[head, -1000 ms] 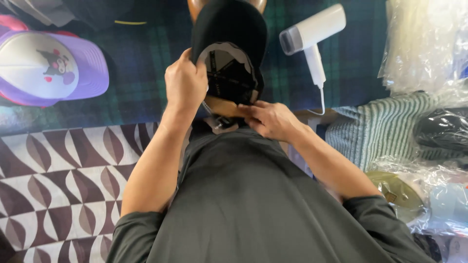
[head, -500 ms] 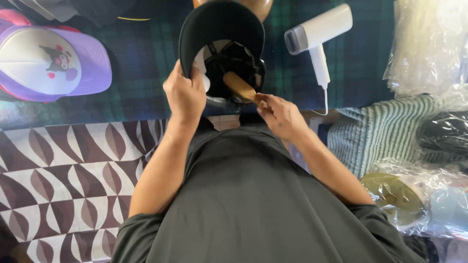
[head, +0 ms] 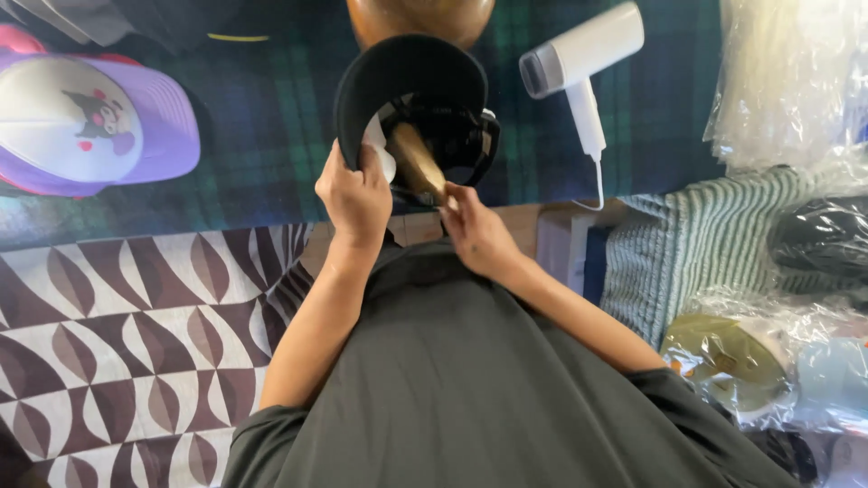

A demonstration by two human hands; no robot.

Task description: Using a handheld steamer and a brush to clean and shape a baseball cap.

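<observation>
A black cap (head: 411, 77) is held upside down over the dark plaid cloth (head: 271, 126), its open inside facing me. My left hand (head: 355, 197) grips the cap's left edge beside a white tag. My right hand (head: 475, 230) holds a tan wooden handle (head: 414, 161) whose far end pokes into the cap's hollow. A rounded brown wooden form (head: 420, 18) shows just beyond the cap's brim.
A purple and white cap (head: 90, 113) lies at the far left. A white handheld steamer (head: 579, 63) rests right of the black cap. Clear plastic bags (head: 796, 81), a striped green cloth (head: 696, 244) and bagged items (head: 732, 357) crowd the right. A patterned mat (head: 117, 325) covers the left.
The cap has tipped so its inside faces me more. My right hand drew back towards my body and swung the wooden handle deeper into the cap. My left hand shifted slightly.
</observation>
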